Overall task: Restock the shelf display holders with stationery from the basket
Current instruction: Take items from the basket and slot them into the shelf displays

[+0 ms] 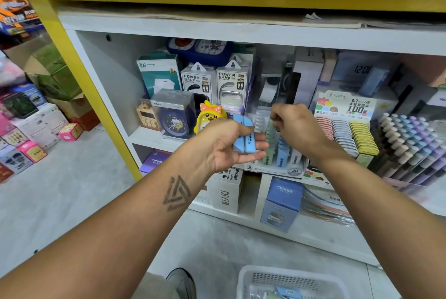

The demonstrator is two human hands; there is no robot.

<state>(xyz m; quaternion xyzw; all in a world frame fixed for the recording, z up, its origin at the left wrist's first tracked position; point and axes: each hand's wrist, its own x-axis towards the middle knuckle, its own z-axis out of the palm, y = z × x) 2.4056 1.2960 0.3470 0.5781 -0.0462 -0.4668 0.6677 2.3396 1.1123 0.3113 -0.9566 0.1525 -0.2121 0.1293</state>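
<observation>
The left hand (223, 144) holds two light-blue wedge-shaped plastic lead cases (243, 135), fingers curled beneath and thumb on top, in front of the white shelf (154, 138). The right hand (295, 127) pinches what appears to be a pale-green case (269, 129) at the clear tiered display holder (277, 170). The white perforated plastic basket (287, 283) sits on the floor below, with more cases inside.

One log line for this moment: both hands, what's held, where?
left hand: holds blue packs | right hand: pinches green pack at display holder | basket: on floor
</observation>
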